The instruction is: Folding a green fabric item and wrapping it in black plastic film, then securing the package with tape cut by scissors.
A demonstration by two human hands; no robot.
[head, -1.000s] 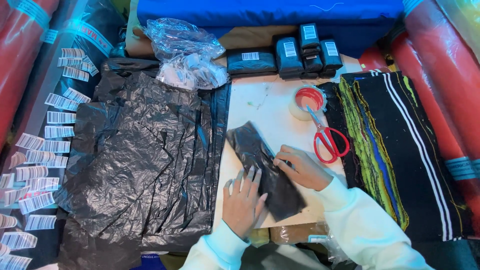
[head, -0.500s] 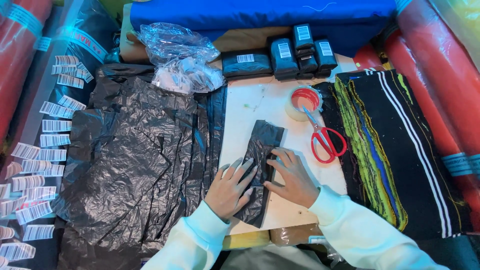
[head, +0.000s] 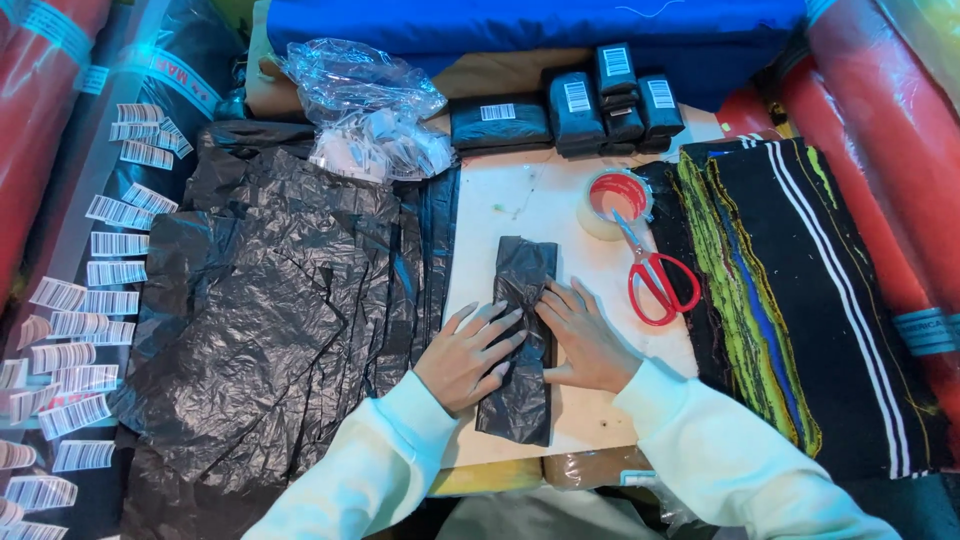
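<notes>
A long narrow bundle wrapped in black plastic [head: 522, 270] lies upright on the white table top [head: 500, 200]. My left hand [head: 468, 352] presses flat on its left side, fingers spread. My right hand [head: 582, 335] presses on its right side, fingertips on the plastic's fold. Both hands wear pale mint sleeves. The lower end of the bundle [head: 517, 415] sticks out below my hands.
A pile of black plastic bags [head: 270, 310] lies left of the bundle. Red scissors [head: 655, 280] and a tape roll [head: 612, 200] sit to the right, beside stacked striped knit fabric [head: 790, 300]. Wrapped black packets [head: 570, 110], a clear bag [head: 365, 105], barcode stickers [head: 85, 300] and red rolls [head: 890, 130] surround.
The black bundle has turned from slanted to upright and has been folded narrower. Both hands have shifted onto its two sides.
</notes>
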